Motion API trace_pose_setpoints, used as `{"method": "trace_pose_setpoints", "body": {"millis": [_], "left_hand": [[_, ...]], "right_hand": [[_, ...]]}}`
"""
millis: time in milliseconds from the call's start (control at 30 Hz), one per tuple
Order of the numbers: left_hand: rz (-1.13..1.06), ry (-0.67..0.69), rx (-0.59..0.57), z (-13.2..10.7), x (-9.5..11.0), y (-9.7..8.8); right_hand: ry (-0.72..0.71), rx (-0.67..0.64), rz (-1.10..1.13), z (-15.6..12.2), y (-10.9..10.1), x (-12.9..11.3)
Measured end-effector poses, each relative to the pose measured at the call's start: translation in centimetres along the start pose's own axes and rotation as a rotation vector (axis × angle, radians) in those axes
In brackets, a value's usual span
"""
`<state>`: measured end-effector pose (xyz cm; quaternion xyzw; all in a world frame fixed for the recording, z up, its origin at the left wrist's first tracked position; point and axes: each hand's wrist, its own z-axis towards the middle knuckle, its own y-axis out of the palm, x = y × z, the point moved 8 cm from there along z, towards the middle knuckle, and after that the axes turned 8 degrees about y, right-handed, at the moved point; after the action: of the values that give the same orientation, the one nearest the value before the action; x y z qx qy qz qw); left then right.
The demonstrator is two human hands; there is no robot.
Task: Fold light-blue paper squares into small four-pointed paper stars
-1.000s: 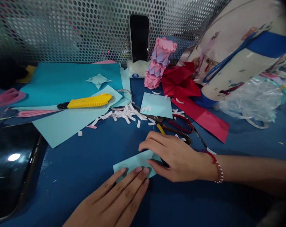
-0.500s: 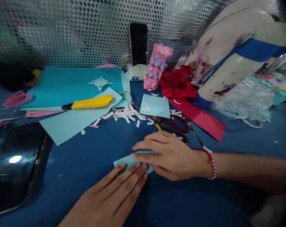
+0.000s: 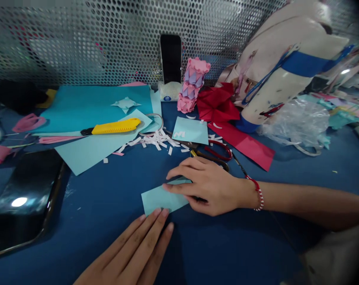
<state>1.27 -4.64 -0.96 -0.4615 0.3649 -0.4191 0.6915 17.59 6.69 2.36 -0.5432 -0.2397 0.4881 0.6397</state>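
Note:
A small folded light-blue paper (image 3: 160, 198) lies on the blue table (image 3: 108, 206) in front of me. My right hand (image 3: 207, 186), with a red bead bracelet at the wrist, rests on the paper's right part, fingers stretched flat and pressing its upper edge. My left hand (image 3: 138, 251) lies flat on the table below the paper, fingers together and stretched out, their tips at the paper's lower edge. Neither hand grips anything.
Scissors (image 3: 215, 152) lie just behind my right hand, beside white paper scraps (image 3: 155, 141) and a light-blue square (image 3: 190, 130). A yellow utility knife (image 3: 114, 127) rests on blue sheets. A dark tablet (image 3: 25, 198) sits left. Pink origami tower (image 3: 193, 85), red paper (image 3: 241, 142), phone (image 3: 170, 57) and bag (image 3: 280, 59) stand behind.
My left hand has slid back off the paper towards me. My right fingers have moved left along the paper's top edge. The view has shifted slightly.

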Motion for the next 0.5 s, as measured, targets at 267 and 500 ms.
{"method": "trace_pose_setpoints", "body": {"millis": [267,500], "left_hand": [[-0.007,-0.087,0.018,4.4,-3.3,-1.9],[-0.01,-0.01,-0.147,7.1,-3.8,-0.6]], "right_hand": [[-0.028,0.052,0.054,0.0,-0.1,0.1],[0.13,0.33,0.359,-0.4,-2.8,2.5]]}}
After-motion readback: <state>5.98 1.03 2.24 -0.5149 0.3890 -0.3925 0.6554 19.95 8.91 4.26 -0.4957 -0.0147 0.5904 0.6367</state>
